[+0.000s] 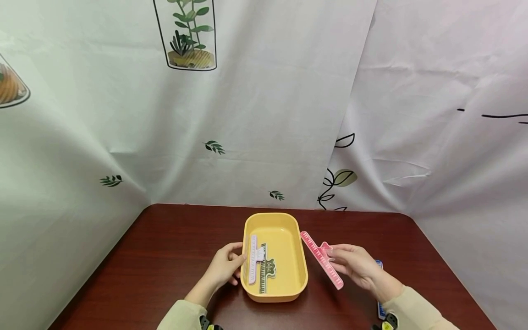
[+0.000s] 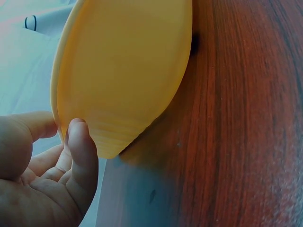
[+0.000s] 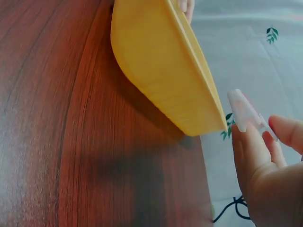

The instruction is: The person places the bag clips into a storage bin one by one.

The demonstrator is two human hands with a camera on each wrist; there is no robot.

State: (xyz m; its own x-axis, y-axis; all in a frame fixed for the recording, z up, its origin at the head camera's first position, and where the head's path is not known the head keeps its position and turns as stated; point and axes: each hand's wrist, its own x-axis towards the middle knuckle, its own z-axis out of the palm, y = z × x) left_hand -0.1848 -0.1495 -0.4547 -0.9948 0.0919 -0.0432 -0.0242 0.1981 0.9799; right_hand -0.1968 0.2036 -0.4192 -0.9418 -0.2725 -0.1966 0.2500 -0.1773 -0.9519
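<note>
In the head view my left hand [image 1: 226, 266] pinches the left rim of a yellow plastic tray [image 1: 290, 259], thumb on one side and fingers on the other; the left wrist view shows this pinch on the rim [image 2: 56, 90]. Two clips with ruler markings lie along the tray's left side: a lavender one [image 1: 253, 262] and a dark green one [image 1: 270, 268] with an ornate handle. To the right of the tray, my right hand [image 1: 360, 266] pinches a pink ruler clip [image 1: 321, 260] by its handle. That clip is tilted, its upper end close to the tray's right rim.
Partly hidden behind my right wrist, a blue object with light markings [image 1: 381, 310] lies on the dark red wooden table [image 1: 185, 238]. White patterned cloth [image 1: 264, 114] hangs behind the table and along both sides.
</note>
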